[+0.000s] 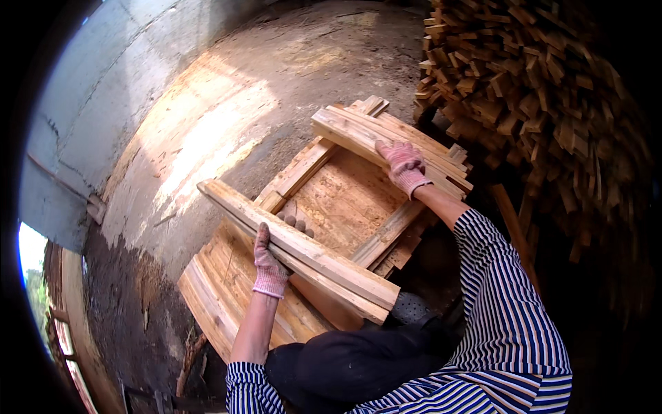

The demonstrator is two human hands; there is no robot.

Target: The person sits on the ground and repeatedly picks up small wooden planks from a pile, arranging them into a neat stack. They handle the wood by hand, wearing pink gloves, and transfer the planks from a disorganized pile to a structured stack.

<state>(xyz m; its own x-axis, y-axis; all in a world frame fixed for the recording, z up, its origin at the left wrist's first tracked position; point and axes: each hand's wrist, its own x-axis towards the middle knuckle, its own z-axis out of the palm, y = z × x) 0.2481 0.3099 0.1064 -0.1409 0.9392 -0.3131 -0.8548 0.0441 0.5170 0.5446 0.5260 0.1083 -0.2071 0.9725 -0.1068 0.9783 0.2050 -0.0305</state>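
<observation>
My left hand (pixel 270 269), in a pinkish work glove with dark fingertips, is wrapped round a pair of pale wooden strips (pixel 324 259) at the near side. Its thumb lies on my side and the fingertips show over the far edge. My right hand (pixel 403 167), in a similar glove, is closed over a thick wooden strip (pixel 352 134) at the far right side, which lies with other strips. Between the hands is a rectangular wooden frame (pixel 300 172), whose crosspieces link the two sides. A brown wooden panel (pixel 352 196) shows within it.
More boards (pixel 217 293) lie at the near left, beside my dark-trousered leg (pixel 358 362). A tall stack of wooden sticks (pixel 524 90) rises at the right. Behind stretches a dusty dirt floor (pixel 296 76) with a sunlit patch. A grey wall (pixel 89 103) stands at the left.
</observation>
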